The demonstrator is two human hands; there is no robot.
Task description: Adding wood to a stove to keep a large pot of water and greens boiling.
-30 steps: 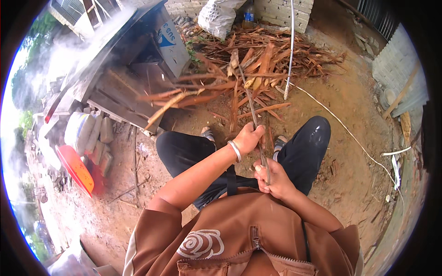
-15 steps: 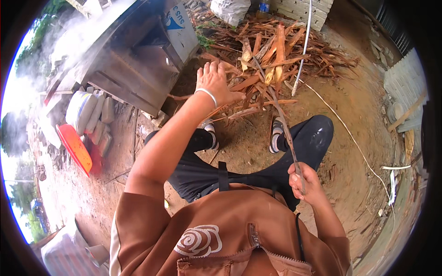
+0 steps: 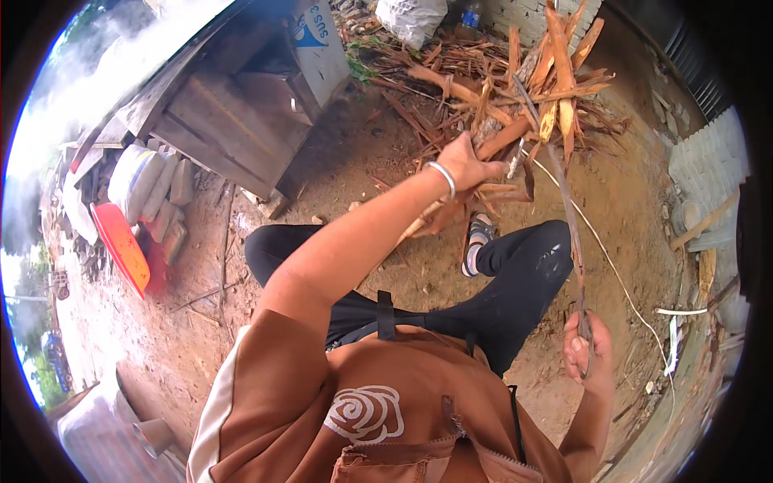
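Observation:
My left hand point(image 3: 471, 165), with a bracelet at its wrist, is closed on a loose armful of reddish-brown split wood point(image 3: 555, 76), whose pieces stick out around and above it. My right hand point(image 3: 586, 346), low at the right, grips the end of a long, thin, dark rod point(image 3: 573, 233). The rod reaches up into the wood pieces, where its far part is partly hidden among them. Both knees of my dark trousers show below the wood, with one sandaled foot.
A smoking metal box point(image 3: 209, 121) stands upper left, beside stacked sacks point(image 3: 137, 181) and a red plastic object point(image 3: 121, 249). Behind the wood are more sticks point(image 3: 386, 60), a white sack point(image 3: 411, 16) and a bottle point(image 3: 471, 16). A white cord point(image 3: 624, 290) crosses the dirt toward clutter at right.
My left hand went from spread fingers to closed on the wood and moved right. The wood pieces shifted up and right. My right hand moved right and lower with the rod.

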